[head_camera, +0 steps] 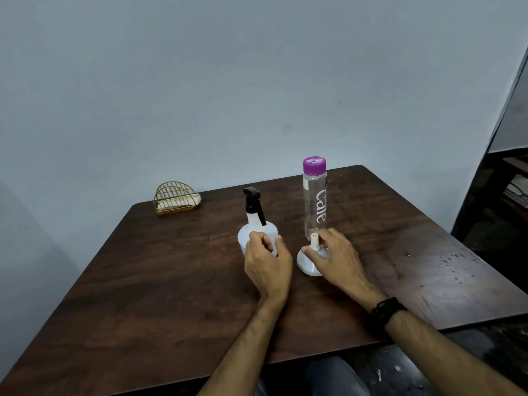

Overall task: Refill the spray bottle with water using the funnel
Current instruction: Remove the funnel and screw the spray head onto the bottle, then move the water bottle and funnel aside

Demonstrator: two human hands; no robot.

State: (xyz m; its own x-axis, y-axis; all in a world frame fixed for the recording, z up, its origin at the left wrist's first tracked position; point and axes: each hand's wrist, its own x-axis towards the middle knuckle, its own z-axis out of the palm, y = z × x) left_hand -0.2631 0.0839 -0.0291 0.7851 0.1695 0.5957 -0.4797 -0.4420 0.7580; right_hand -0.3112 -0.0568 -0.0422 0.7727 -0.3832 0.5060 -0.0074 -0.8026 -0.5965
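Observation:
A white spray bottle (251,228) with a black trigger head stands upright near the middle of the dark wooden table (171,281). My left hand (268,264) is wrapped around its lower body. To its right a white funnel (310,261) rests upside down, wide mouth on the table and spout pointing up. My right hand (337,255) lies over the funnel, thumb and fingers around its cone and spout. Just behind the funnel stands a tall clear water bottle (314,201) with a purple cap screwed on.
A gold wire napkin holder (175,201) with white napkins sits at the table's back left corner, against the pale wall. A dark shelf unit (511,190) stands to the right of the table. My lap shows below the table's front edge.

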